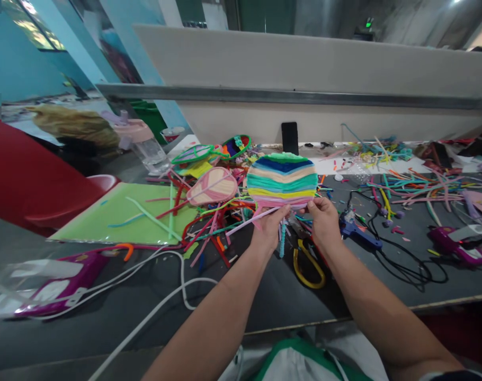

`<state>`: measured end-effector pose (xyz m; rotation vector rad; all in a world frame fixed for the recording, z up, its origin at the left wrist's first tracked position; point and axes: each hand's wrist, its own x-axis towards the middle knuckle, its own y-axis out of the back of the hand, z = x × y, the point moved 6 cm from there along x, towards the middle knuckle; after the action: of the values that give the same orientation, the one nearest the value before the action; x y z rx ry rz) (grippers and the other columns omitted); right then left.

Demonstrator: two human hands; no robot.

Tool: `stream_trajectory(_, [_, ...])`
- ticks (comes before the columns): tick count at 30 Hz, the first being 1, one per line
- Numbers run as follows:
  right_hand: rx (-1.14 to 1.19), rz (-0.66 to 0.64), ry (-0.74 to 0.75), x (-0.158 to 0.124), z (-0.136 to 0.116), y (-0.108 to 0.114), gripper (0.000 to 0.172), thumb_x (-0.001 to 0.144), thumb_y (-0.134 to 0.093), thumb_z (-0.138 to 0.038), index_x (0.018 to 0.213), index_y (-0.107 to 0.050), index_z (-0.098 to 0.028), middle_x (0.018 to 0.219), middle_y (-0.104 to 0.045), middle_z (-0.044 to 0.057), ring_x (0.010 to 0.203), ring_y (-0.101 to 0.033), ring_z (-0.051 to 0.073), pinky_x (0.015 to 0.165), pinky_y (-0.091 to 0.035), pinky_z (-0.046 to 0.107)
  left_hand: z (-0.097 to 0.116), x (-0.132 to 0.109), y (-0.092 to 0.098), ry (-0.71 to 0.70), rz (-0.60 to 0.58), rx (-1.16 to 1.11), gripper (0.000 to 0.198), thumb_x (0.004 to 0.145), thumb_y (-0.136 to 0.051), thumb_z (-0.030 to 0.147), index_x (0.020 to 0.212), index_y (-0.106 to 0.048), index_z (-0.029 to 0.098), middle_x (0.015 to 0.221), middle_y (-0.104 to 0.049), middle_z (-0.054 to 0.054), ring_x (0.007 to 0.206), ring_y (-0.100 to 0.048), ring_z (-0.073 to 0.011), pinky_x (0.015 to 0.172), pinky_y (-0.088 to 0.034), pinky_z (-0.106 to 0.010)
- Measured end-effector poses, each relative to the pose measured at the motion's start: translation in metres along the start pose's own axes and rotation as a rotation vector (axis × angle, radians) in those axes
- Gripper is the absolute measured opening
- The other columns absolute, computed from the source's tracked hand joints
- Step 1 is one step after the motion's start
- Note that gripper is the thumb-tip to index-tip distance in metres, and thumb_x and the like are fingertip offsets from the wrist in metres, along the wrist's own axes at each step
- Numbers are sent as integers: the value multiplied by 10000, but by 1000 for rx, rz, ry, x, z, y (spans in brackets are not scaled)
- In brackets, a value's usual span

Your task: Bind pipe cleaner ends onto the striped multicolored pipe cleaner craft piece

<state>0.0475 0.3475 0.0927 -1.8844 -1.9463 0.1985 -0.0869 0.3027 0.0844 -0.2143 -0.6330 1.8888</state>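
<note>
Both hands hold up a striped pipe-cleaner panel with rows of blue, peach, green, yellow and pink. My left hand pinches its lower edge near the middle, beside a loose lilac pipe cleaner that sticks out to the left. At the lower right corner, my right hand grips the edge between thumb and fingers. Below the panel hangs or lies a twisted light-blue stem; I cannot tell if it is attached. Scissors with yellow handles lie on the table between my forearms.
A pink oval piece lies left among tangled pipe cleaners. A blue glue gun with a black cord is at right. Purple power strips sit at both sides. A phone leans at the back; a bottle stands left.
</note>
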Motion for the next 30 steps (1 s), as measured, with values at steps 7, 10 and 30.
stream_trajectory(7, [11,-30,20,2,-1,0,120,717,-667,-257,713,-561,-200,585,-602,-48,522,-543,120,597,-452,277,-2,-1,-6,120,-116,-62,343,652,-765,345,910,-689,131,866,-710,-89,705,-663,-182,652,-527,-306])
stream_trajectory(10, [-7,-36,18,3,-1,0,130,723,-663,-279,714,-559,-201,595,-610,-41,521,-544,124,603,-462,286,-4,-1,-7,152,-135,-46,303,649,-770,309,881,-688,132,854,-709,-76,676,-648,-159,640,-513,-283])
stream_trajectory(30, [53,-84,-30,5,5,4,167,697,-705,-293,740,-579,-192,637,-622,-39,538,-580,118,650,-493,295,-4,4,0,123,-50,-93,352,645,-773,377,862,-679,117,790,-706,-79,716,-677,-201,685,-553,-328])
